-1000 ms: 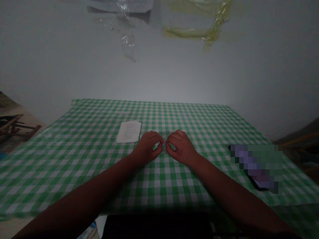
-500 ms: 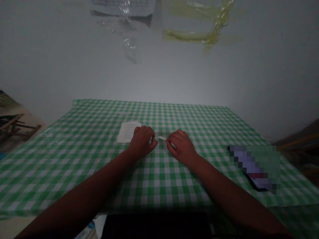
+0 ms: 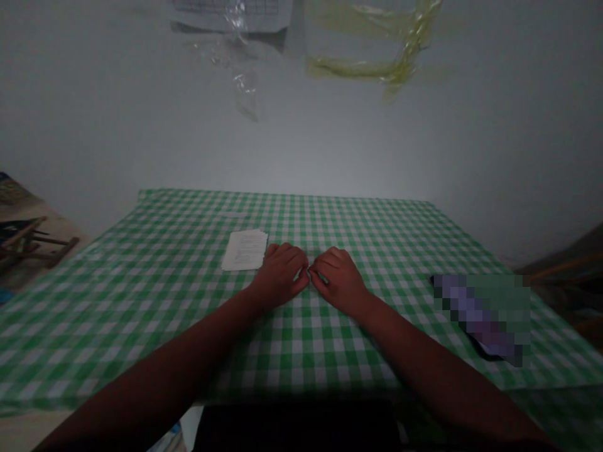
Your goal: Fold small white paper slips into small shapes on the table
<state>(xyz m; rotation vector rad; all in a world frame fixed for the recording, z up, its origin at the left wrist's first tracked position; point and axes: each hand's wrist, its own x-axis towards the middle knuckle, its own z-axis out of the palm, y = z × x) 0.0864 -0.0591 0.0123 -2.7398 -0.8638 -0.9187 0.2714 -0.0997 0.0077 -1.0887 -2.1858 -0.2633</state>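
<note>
My left hand (image 3: 282, 273) and my right hand (image 3: 338, 279) meet fingertip to fingertip above the middle of the checked cloth. Thumb and fingers of each are closed in a pinch. Between the tips only a tiny white bit of a thin strip (image 3: 309, 269) shows; the fingers hide the rest, and its material is hard to make out. Just left of my left hand lies a small stack of white printed paper (image 3: 244, 250), its right edge uneven and close to my knuckles.
A green-and-white checked tablecloth (image 3: 301, 342) covers the table. At the right lies a dark-edged flat device, its face blurred out (image 3: 480, 320). A white wall (image 3: 301, 138) with taped paper rises behind. Wooden furniture (image 3: 38, 242) stands at far left.
My left hand has moved right and slightly down until its fingertips meet the right hand's. The white strip that showed between them is now almost covered. The paper stack shows more fully.
</note>
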